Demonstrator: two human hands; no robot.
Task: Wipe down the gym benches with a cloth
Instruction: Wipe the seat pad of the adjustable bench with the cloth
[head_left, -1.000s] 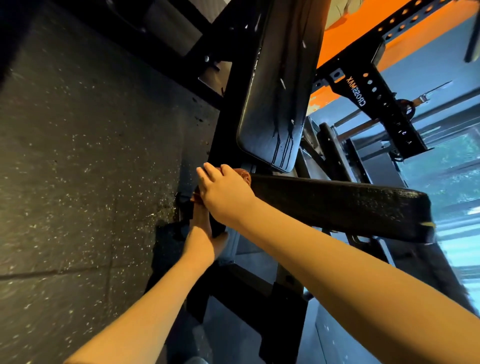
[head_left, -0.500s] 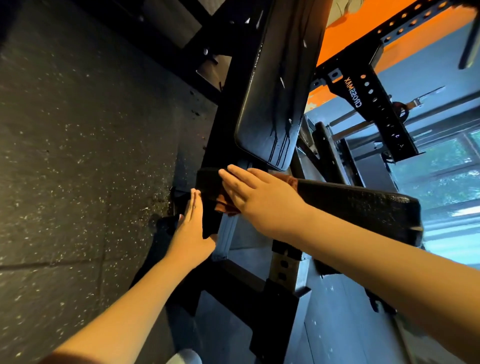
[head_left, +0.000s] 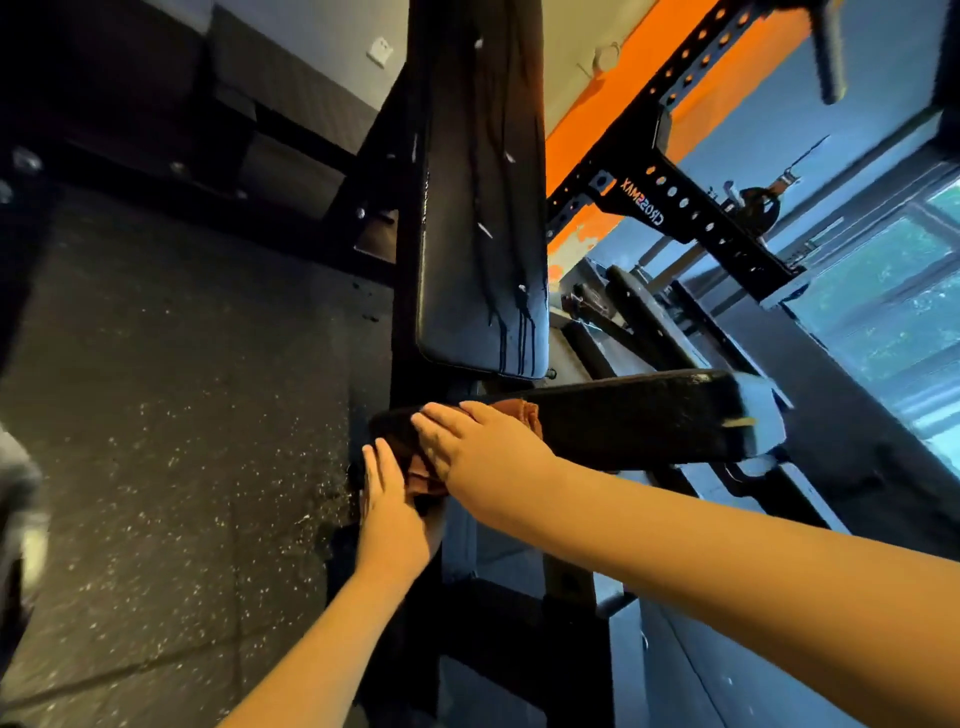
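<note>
Right hand (head_left: 483, 452) lies flat, fingers straight and close together, pressing the rust-brown cloth (head_left: 522, 413) onto the near end of the black seat pad (head_left: 639, 421), where the cloth bunches under the palm and drapes over the edge. Left hand (head_left: 389, 519) sits just below, fingers straight and together, flat against the pad's end and touching the hanging fold. The upright back pad (head_left: 483, 208) stands right behind, streaked with dark drip lines.

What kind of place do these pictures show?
Most likely a gym. A padded bench stands beside a rack with rows of holes, and the dark speckled floor looks like rubber matting.
</note>
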